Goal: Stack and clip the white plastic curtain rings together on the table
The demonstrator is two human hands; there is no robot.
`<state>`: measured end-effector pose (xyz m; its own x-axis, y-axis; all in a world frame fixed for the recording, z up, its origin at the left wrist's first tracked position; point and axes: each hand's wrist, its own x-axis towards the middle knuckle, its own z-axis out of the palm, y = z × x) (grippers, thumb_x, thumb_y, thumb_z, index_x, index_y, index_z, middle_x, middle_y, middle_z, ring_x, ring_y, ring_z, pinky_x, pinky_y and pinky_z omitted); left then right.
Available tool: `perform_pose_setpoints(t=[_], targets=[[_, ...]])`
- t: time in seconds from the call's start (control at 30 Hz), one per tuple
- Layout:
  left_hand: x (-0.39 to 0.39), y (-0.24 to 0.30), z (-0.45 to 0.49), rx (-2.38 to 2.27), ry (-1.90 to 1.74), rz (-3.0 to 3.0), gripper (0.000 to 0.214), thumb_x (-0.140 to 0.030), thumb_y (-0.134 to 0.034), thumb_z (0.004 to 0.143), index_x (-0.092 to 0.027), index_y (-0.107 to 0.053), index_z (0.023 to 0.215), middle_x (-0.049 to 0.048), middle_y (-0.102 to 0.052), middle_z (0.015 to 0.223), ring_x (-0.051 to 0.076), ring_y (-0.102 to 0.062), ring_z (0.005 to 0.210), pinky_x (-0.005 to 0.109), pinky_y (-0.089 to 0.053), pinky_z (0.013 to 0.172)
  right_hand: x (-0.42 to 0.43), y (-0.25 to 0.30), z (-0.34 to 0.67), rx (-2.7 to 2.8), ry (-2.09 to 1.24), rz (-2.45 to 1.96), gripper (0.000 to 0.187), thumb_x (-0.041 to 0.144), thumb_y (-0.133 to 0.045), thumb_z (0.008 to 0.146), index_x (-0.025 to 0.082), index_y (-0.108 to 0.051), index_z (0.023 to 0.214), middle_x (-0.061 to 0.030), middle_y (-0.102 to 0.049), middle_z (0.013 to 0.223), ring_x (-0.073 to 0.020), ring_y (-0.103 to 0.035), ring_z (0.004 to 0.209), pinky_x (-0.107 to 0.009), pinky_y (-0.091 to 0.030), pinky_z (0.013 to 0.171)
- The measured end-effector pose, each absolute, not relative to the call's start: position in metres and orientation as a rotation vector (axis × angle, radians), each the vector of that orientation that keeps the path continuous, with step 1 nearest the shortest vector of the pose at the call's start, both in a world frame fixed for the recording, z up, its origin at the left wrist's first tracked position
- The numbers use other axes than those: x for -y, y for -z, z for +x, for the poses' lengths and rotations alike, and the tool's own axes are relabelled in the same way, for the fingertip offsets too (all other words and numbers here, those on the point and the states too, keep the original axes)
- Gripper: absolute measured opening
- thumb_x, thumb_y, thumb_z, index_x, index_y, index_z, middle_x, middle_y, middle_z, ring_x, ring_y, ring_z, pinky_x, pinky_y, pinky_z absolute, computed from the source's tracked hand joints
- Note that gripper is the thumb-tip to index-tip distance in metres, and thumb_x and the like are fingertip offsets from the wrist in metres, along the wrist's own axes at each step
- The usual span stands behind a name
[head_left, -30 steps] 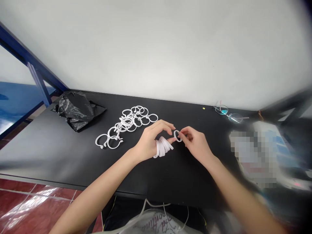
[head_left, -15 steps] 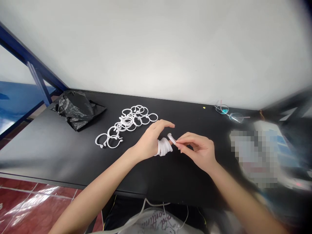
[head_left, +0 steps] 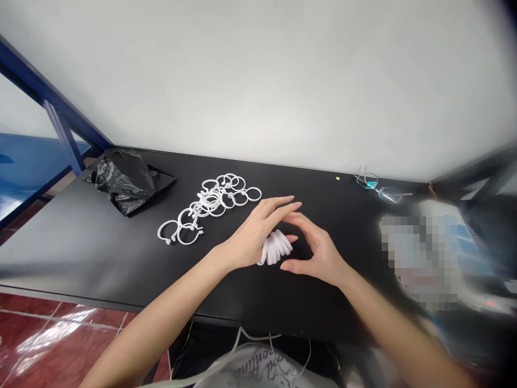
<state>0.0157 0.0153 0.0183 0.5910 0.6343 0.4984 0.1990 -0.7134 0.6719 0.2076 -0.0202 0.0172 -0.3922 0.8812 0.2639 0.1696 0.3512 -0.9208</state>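
Several white plastic shower curtain rings (head_left: 277,248) sit in a row, threaded over a digit of my left hand (head_left: 254,226), whose tip pokes out past them. The other fingers of that hand stretch to the right above the rings. My right hand (head_left: 321,250) curves around the right end of the row, its thumb and fingers spread apart and nothing pinched between them. Its fingertips meet or overlap the left fingers; I cannot tell whether they touch. To the left, a loose pile of the same kind of rings (head_left: 212,201) lies on the black table (head_left: 133,264).
A crumpled black plastic bag (head_left: 127,183) lies at the table's back left. Eyeglasses (head_left: 377,188) rest near the wall (head_left: 258,97) at the back right. A blurred, pixelated package (head_left: 420,264) stands on the right. A small yellow bit (head_left: 337,178) lies near the back edge.
The ring pinched in my right hand has joined the row on my left hand. My right thumb and fingers have let go and spread apart around the row.
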Motion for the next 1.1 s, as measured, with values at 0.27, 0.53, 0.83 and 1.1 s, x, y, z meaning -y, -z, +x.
perform_pose_setpoints(t=[0.27,0.53,0.83,1.1], targets=[[-0.012,-0.015,0.017,-0.589,-0.946,2.124,0.059,-0.034,-0.064,0.091,-0.028,-0.041,0.145,0.0119,-0.041,0.148,0.028,-0.040,0.135,0.047,-0.041,0.109,0.025,-0.022,0.204,1.849,-1.224,-0.975,0.038,0.028,-0.082,0.073,0.022,-0.070,0.108,-0.0043,-0.075,0.102,-0.0221,-0.070,0.093,-0.036,-0.055,0.087],[-0.011,-0.017,0.019,-0.481,-0.825,2.124,0.042,-0.039,-0.051,0.097,-0.024,-0.056,0.136,0.0126,-0.049,0.145,0.030,-0.043,0.134,0.051,-0.031,0.112,0.024,-0.013,0.202,1.859,-1.128,-1.003,0.033,0.046,-0.079,0.072,0.017,-0.066,0.072,-0.0005,-0.067,0.067,-0.0163,-0.062,0.062,-0.028,-0.052,0.059],[-0.004,-0.003,0.036,-0.348,-0.777,0.709,0.046,-0.048,-0.031,0.102,-0.030,-0.047,0.142,0.0068,-0.050,0.147,0.024,-0.045,0.137,0.046,-0.035,0.112,0.022,-0.017,0.210,1.595,-1.033,-0.844,0.047,0.032,-0.082,0.074,0.026,-0.064,0.117,-0.0077,-0.067,0.108,-0.0197,-0.068,0.081,-0.038,-0.060,0.072],[0.009,-0.001,0.050,-0.399,-0.615,0.648,0.047,-0.046,-0.039,0.099,-0.024,-0.048,0.140,0.0116,-0.053,0.143,0.025,-0.049,0.134,0.042,-0.041,0.109,0.037,-0.015,0.183,1.515,-1.206,-0.968,0.048,0.015,-0.083,0.067,0.023,-0.062,0.109,0.0014,-0.067,0.072,-0.0166,-0.066,0.063,-0.028,-0.056,0.054]])
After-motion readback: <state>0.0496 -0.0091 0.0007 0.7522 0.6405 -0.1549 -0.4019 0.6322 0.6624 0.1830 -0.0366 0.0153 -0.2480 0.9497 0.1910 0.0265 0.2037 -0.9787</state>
